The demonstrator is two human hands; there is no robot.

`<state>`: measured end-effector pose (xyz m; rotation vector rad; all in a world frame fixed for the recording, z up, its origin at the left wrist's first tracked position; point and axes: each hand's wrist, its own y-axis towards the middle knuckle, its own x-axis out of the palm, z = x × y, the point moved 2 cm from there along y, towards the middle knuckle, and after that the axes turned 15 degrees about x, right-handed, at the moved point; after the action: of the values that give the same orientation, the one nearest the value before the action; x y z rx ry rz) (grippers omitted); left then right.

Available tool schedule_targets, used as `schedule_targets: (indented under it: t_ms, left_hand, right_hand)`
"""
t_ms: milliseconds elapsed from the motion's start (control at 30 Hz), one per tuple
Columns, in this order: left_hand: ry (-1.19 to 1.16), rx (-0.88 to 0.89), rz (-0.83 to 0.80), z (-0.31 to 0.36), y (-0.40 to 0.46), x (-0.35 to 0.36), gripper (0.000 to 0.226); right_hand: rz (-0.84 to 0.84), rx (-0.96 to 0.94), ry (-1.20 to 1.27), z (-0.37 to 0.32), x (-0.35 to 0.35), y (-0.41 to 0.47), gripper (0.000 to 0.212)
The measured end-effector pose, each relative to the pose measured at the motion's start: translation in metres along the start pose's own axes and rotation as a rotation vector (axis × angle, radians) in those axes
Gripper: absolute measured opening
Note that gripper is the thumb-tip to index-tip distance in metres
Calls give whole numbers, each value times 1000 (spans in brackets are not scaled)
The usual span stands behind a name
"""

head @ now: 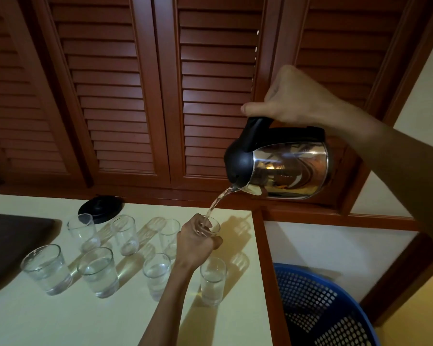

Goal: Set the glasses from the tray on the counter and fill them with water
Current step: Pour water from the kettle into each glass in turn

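R hand [289, 98] w/ grip curled round the handle of the kettle [285, 166], tilted, spout at 7 o'clock, water stream [218, 202] falling into a glass [211, 227]. L hand [195, 242] grip wrapped round that glass on the table [35, 320]. Four filled glasses [98, 270] at 6 o'clock of it, three empty ones [125, 234] at 9. Tray [13, 240] far at 9, kettle base [100, 208] at 10.
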<state>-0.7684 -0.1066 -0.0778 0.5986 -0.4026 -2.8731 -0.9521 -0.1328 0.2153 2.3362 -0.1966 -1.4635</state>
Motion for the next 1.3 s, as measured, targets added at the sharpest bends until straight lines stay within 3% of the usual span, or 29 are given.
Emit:
schedule_targets:
  t_ms: [600, 767, 1100, 1300]
  left_hand:
    - [-106, -2, 3, 25, 7, -6, 32]
    - [-245, -35, 33, 39, 21, -16, 38]
    - [-359, 85, -4, 88, 42, -43, 30]
    - [-454, 111, -48, 115, 58, -50, 35]
  right_hand:
    - [17, 33, 109, 13, 16, -8, 57]
    - [37, 42, 293, 32, 24, -15, 59]
    - [204, 227, 704, 57, 22, -29, 48]
    - [134, 424, 1117, 84, 27, -50, 31]
